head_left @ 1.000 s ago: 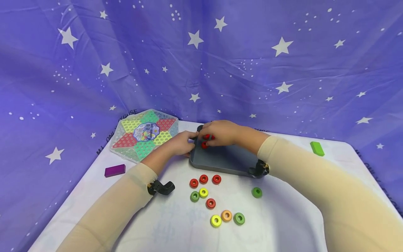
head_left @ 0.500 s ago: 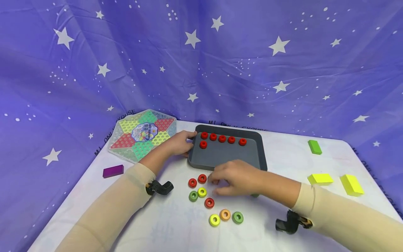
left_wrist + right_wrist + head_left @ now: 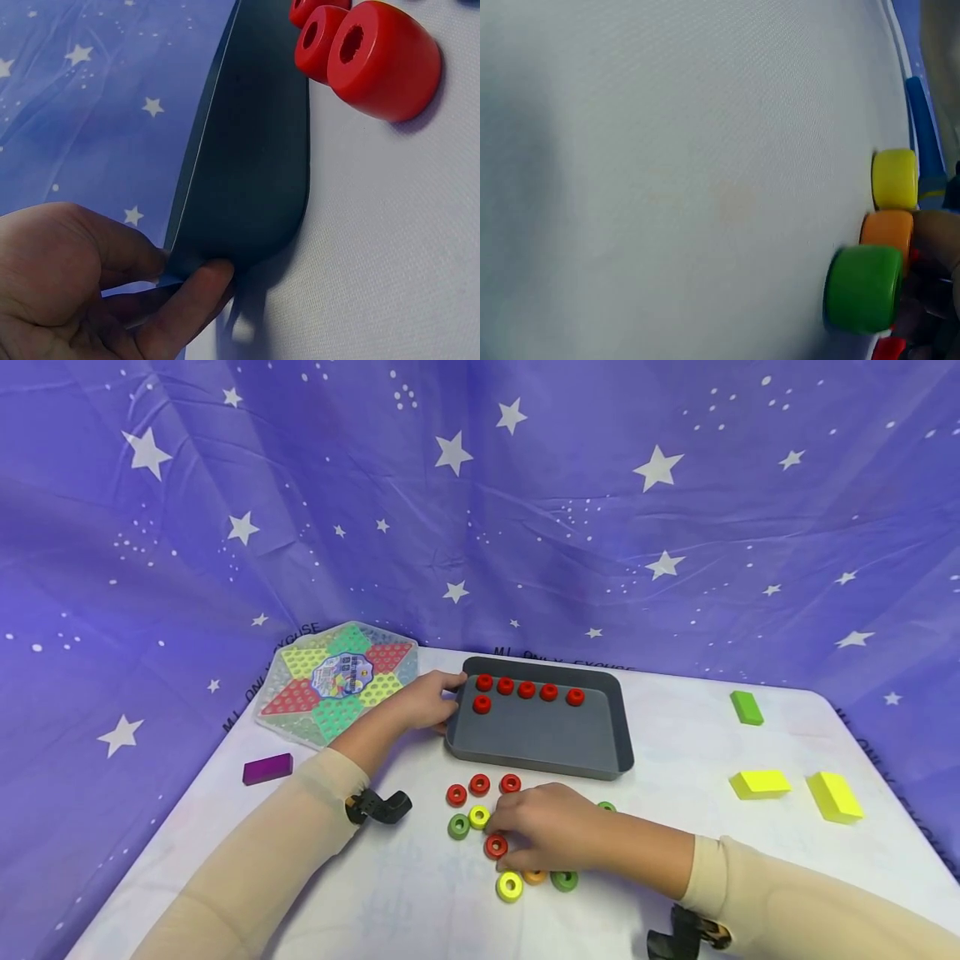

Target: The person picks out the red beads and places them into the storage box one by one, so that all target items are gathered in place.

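My left hand [image 3: 422, 700] holds the left end of a dark grey tray [image 3: 540, 739]. In the left wrist view thumb and fingers pinch the tray's wall [image 3: 247, 165] near a corner. Inside the tray, several red beads [image 3: 527, 690] form a row along the back, and one more red bead [image 3: 482, 704] sits in front at the left. My right hand [image 3: 551, 827] is low over the loose beads, thumb and fingertips on either side of a red bead [image 3: 496, 846]. An orange bead [image 3: 535, 877] is partly hidden beneath that hand.
Nearby lie yellow beads [image 3: 509, 887], green beads [image 3: 458, 826] and more red ones [image 3: 479, 785]. Yellow blocks [image 3: 761, 784] and a green block [image 3: 746, 707] are at the right. At the left are a purple block [image 3: 267, 768] and a Chinese checkers board [image 3: 341, 681].
My right hand has left the tray and come down toward the front, to the loose red bead. A red bead stands in the second row. The left hand stays on the tray.
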{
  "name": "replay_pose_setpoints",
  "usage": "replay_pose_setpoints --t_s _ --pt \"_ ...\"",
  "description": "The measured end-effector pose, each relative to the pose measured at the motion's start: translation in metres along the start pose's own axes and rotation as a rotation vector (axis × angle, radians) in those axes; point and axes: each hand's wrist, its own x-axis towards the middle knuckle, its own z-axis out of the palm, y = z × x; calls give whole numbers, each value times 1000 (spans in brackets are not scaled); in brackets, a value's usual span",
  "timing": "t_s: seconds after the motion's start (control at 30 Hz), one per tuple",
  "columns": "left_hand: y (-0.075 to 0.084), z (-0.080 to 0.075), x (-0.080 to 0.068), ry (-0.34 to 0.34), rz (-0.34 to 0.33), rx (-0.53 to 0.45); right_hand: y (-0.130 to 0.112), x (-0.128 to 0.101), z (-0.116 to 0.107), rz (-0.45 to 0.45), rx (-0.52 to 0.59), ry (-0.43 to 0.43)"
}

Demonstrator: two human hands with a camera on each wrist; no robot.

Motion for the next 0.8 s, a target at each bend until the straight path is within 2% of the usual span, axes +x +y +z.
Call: replay_pose_setpoints --t_s 0.17,0.37,0.57,0.8 --pt "1 0 0 5 4 17 -2 2 -5 -27 -14 -13" --pt "1 -1 1 10 -1 16 9 -4 -30 -34 11 3" --pt "1 -2 0 5 -6 32 27 -2 -63 17 -6 59" --pt "-1 -2 0 -2 8 23 54 16 -95 80 -17 40"
